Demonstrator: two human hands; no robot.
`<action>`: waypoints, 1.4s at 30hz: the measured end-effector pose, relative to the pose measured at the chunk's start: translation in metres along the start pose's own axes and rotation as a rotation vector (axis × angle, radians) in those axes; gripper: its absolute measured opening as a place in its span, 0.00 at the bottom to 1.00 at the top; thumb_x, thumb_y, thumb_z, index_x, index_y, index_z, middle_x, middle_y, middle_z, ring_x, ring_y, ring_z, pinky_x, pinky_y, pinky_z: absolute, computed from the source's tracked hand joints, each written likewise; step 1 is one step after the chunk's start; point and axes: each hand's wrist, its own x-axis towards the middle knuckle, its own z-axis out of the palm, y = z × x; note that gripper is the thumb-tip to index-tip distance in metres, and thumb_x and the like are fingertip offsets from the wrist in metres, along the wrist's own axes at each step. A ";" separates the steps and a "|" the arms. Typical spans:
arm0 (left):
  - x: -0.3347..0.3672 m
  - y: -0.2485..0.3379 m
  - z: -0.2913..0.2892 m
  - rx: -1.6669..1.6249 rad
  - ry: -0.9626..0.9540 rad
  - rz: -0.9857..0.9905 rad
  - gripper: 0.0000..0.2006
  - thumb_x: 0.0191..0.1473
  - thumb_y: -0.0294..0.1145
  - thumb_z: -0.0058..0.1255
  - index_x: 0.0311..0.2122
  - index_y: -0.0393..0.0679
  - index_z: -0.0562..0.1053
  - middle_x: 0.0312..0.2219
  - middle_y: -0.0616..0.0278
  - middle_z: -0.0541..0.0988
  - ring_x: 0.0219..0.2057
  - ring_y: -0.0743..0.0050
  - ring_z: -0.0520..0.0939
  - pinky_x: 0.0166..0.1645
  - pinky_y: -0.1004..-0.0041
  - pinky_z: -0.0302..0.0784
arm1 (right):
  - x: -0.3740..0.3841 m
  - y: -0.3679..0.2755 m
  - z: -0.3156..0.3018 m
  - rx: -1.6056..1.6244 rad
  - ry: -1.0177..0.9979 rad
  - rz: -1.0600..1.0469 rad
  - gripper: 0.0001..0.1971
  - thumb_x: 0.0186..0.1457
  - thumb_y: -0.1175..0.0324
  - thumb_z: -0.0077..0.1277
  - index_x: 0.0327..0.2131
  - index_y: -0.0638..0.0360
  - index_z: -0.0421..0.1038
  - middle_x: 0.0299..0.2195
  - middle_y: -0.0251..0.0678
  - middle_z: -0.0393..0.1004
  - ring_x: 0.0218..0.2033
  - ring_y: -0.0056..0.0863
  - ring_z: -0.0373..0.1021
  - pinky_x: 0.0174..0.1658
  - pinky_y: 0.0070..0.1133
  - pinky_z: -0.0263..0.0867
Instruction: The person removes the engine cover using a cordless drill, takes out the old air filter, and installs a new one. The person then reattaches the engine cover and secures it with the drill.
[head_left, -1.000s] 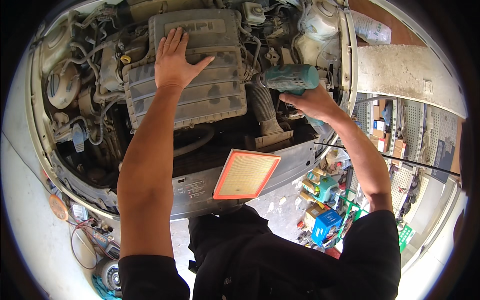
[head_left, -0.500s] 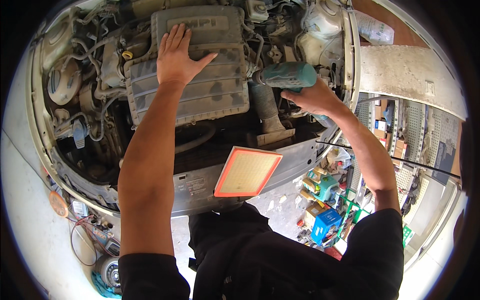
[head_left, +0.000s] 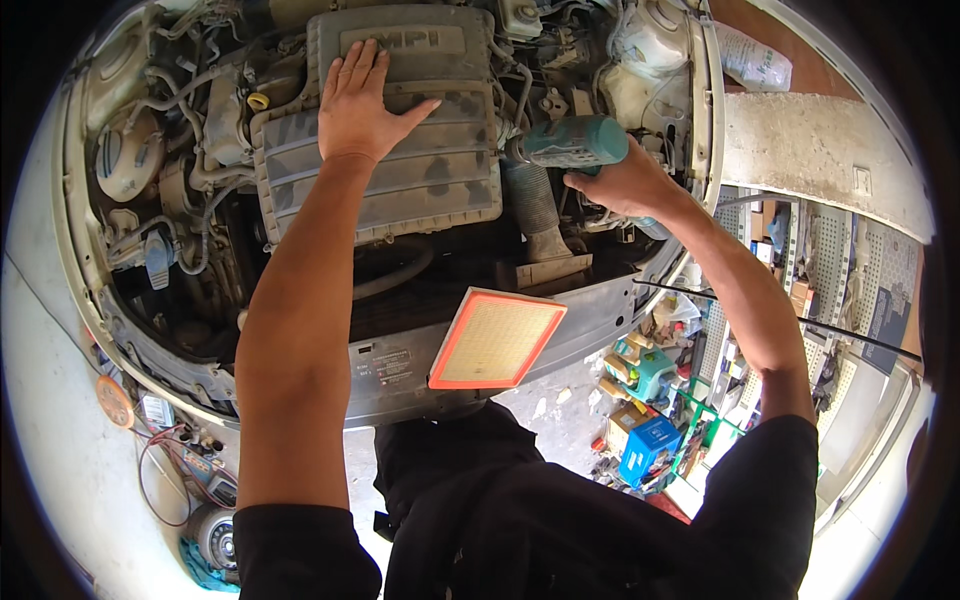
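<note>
My left hand (head_left: pixel 364 112) lies flat on the dusty black engine cover (head_left: pixel 430 165), its fingers spread and thumb stretched out to the right. In my right hand (head_left: pixel 632 182) is a teal cordless drill (head_left: pixel 575 142), held by its grip. The drill's nose points left at the right edge of the cover, above a ribbed air hose (head_left: pixel 532 205); its tip is hidden from sight. An air filter (head_left: pixel 497 340) with an orange rim and cream pleats rests on the front edge of the engine bay, between my forearms.
A yellow-ringed dipstick (head_left: pixel 258 102) stands left of the cover. A thin black rod (head_left: pixel 760 317) slants off to the right. Shelves with boxes stand at the right; a blue box (head_left: pixel 649 450) and teal jug (head_left: pixel 652 373) sit below. A wheel (head_left: pixel 216 537) lies at lower left.
Hardly anything differs. The whole picture has shifted by a few pixels; the drill's rear end sits slightly further left, and both hands keep their holds.
</note>
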 end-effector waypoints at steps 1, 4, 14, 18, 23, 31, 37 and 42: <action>0.000 0.000 0.000 0.009 -0.001 0.003 0.47 0.51 0.76 0.56 0.65 0.47 0.73 0.70 0.65 0.66 0.73 0.70 0.61 0.79 0.64 0.52 | 0.000 0.001 0.000 0.004 0.000 0.005 0.21 0.54 0.62 0.66 0.51 0.54 0.78 0.41 0.45 0.84 0.45 0.44 0.81 0.51 0.34 0.76; 0.000 0.000 0.000 0.035 -0.015 0.005 0.47 0.51 0.77 0.55 0.65 0.48 0.73 0.71 0.64 0.65 0.73 0.70 0.61 0.79 0.64 0.52 | 0.000 0.002 0.002 0.017 0.001 0.004 0.21 0.54 0.62 0.66 0.51 0.54 0.78 0.41 0.45 0.84 0.45 0.44 0.81 0.51 0.35 0.76; -0.001 -0.001 0.000 0.056 -0.035 0.012 0.48 0.52 0.77 0.54 0.67 0.49 0.71 0.72 0.65 0.63 0.73 0.69 0.59 0.79 0.63 0.52 | 0.003 0.003 0.008 -0.053 -0.002 0.010 0.20 0.55 0.62 0.65 0.51 0.54 0.78 0.40 0.45 0.84 0.44 0.44 0.81 0.51 0.35 0.76; 0.000 0.001 -0.004 0.039 -0.028 0.009 0.48 0.52 0.77 0.55 0.67 0.48 0.71 0.72 0.64 0.63 0.73 0.69 0.60 0.79 0.64 0.52 | 0.006 0.012 0.007 0.046 -0.024 0.061 0.19 0.55 0.62 0.65 0.50 0.54 0.78 0.38 0.44 0.84 0.42 0.41 0.81 0.51 0.35 0.76; -0.001 -0.001 -0.002 0.047 -0.020 0.018 0.48 0.51 0.77 0.55 0.66 0.48 0.72 0.71 0.64 0.64 0.73 0.69 0.60 0.79 0.64 0.53 | 0.001 -0.034 -0.011 -0.414 -0.091 -0.027 0.19 0.49 0.63 0.66 0.46 0.51 0.81 0.35 0.44 0.84 0.39 0.44 0.82 0.47 0.36 0.78; 0.002 -0.004 0.004 0.018 0.017 0.028 0.49 0.51 0.78 0.53 0.65 0.46 0.73 0.70 0.63 0.65 0.73 0.68 0.60 0.79 0.63 0.50 | -0.025 -0.032 -0.017 -0.221 -0.094 -0.021 0.16 0.49 0.64 0.66 0.44 0.52 0.82 0.34 0.43 0.85 0.37 0.42 0.82 0.44 0.37 0.79; -0.002 -0.004 0.006 0.025 0.003 0.016 0.49 0.51 0.78 0.53 0.65 0.46 0.72 0.71 0.64 0.64 0.74 0.69 0.59 0.79 0.63 0.50 | -0.073 -0.054 0.033 0.383 -0.119 -0.218 0.19 0.58 0.61 0.65 0.52 0.53 0.78 0.39 0.40 0.86 0.39 0.34 0.83 0.49 0.33 0.79; -0.001 -0.003 0.006 0.010 -0.041 0.031 0.46 0.57 0.72 0.50 0.68 0.41 0.67 0.71 0.56 0.63 0.74 0.61 0.59 0.79 0.60 0.51 | -0.085 -0.090 0.085 0.571 -0.062 -0.137 0.18 0.56 0.64 0.67 0.49 0.58 0.79 0.39 0.40 0.86 0.39 0.31 0.83 0.44 0.28 0.78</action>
